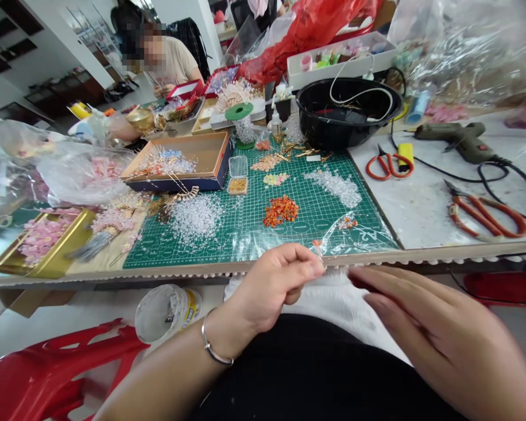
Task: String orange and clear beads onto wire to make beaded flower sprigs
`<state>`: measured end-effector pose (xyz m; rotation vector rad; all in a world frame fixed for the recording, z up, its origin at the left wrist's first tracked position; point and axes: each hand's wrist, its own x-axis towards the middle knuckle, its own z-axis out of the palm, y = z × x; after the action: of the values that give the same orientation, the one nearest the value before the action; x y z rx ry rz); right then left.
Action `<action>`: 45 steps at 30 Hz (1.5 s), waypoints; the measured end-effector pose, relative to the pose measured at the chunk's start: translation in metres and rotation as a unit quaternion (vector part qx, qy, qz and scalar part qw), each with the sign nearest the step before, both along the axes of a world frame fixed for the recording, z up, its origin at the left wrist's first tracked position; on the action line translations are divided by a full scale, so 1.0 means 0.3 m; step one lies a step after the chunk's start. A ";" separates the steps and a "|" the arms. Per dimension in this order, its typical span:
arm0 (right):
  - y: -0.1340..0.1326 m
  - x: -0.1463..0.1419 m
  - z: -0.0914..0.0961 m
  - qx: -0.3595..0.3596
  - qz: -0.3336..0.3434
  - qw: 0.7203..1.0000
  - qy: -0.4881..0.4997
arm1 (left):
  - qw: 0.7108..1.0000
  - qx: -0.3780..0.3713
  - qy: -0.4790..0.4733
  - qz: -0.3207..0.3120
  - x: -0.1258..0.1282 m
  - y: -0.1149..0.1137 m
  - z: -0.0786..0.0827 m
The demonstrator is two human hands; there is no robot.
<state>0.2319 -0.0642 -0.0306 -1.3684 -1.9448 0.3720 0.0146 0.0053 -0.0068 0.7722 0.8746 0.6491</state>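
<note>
My left hand [275, 282] is curled in a pinch at the table's front edge, holding a small pink-and-orange beaded piece [317, 246] between thumb and forefinger. A silver bangle [214, 349] is on that wrist. My right hand [425, 321] lies flat with its fingers stretched out on the white cloth [333, 298] in my lap, holding nothing. Ahead of both hands lies a green cutting mat [289, 216] with piles of clear beads [196, 217], orange beads [281, 210] and more clear beads [335, 185].
A black bowl [346, 111], glue gun [460, 139], orange scissors [388, 165] and orange-handled pliers [486, 213] sit at right. A brown box lid [204, 153], gold tray [48, 240] and plastic bags [76, 172] crowd the left. Another person sits far left. A red chair [48, 374] stands below.
</note>
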 end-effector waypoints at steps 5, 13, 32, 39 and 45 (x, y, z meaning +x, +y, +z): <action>0.095 -0.044 0.010 -0.095 -0.003 0.975 0.202 | 0.991 0.054 0.085 -0.087 0.013 -0.008 -0.028; 0.104 -0.017 0.044 -0.242 -0.038 0.718 0.651 | 0.916 0.178 0.204 -0.297 -0.008 0.042 -0.088; 0.148 0.017 -0.023 -0.468 -0.021 0.613 0.636 | 0.708 0.507 0.465 -0.161 0.268 0.654 -0.063; 0.166 -0.003 -0.006 -0.373 -0.037 0.675 0.635 | 0.998 -0.031 -0.009 -0.054 0.214 0.294 0.003; 0.150 -0.031 -0.007 -0.355 -0.027 0.706 0.612 | 0.968 -0.204 -0.146 0.019 0.187 0.134 -0.007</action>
<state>0.2225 -0.0192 -0.0328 -1.0362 -0.5904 1.6352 0.0706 0.0455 -0.0089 0.2802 0.7185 0.5739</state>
